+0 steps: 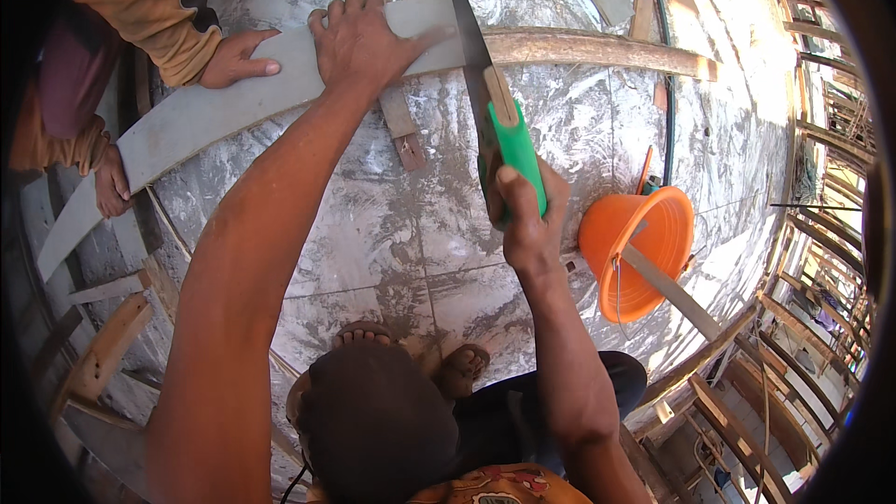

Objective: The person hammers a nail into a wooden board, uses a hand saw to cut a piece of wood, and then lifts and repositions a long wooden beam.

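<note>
A handsaw [474, 47] with a dark blade and a green handle [519, 157] is held in my right hand [532, 210], fingers wrapped round the handle. Its blade lies across the right end of a long, flat grey board [210, 119]. On top of that board, close to the blade, rests my left hand [359, 42]; its fingers curl over the far edge and its thumb, slightly blurred, stretches toward the saw. Another person's hand [241, 58] presses on the board at the left. That person's other hand [112, 184] grips the near edge further down.
Wooden beams [597, 49] lie under and beyond the board on a stained tiled floor [373, 252]. An orange bucket [644, 252] lies tipped at the right, with a wooden strip [672, 291] across its mouth. Timber pieces [110, 345] lie at the left; wooden framing [747, 429] stands at the right.
</note>
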Available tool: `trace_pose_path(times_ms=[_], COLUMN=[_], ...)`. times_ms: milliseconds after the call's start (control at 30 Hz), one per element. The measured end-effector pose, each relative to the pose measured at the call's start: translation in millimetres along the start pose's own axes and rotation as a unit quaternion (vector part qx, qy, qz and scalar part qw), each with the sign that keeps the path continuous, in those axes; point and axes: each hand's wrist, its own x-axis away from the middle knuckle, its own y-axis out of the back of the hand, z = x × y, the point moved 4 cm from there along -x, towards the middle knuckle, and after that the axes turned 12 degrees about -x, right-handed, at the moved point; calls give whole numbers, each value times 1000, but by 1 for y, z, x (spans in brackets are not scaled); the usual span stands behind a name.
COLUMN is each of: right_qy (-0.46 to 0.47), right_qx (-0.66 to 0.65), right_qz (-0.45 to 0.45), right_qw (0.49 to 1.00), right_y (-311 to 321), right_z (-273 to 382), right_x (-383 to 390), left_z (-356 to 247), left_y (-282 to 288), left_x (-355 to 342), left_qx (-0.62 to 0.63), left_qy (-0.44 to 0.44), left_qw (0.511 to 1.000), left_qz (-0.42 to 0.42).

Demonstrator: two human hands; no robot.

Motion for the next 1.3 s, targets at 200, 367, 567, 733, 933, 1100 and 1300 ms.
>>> trace_pose_path(times_ms=[200,367,567,733,933,1100,1300], right_qy=[-12,-10,-82,-12,34,-58,16], right_qx=[-8,-45,-2,-25,-40,10,-92], right_qz=[-14,-6,-5,1,19,-4,18], right_qw=[1000,999,997,1000,998,998,995], right_y=[64,1,48,49,-8,61,13], right_z=[19,6,5,-15,-13,9,-25], right_x=[176,-50,132,109,-36,180,-10], left_z=[5,-14,12,-6,2,5,-11], left_y=[0,5,-3,15,-4,6,13], left_x=[-8,-11,-4,-1,-6,-3,-1], left_qx=[-22,-1,-44,11,-36,14,50], left_qy=[17,-11,17,17,-3,31,15], left_qw=[998,999,997,999,995,997,995], left_qz=[-61,-34,-64,-39,-88,-67,-79])
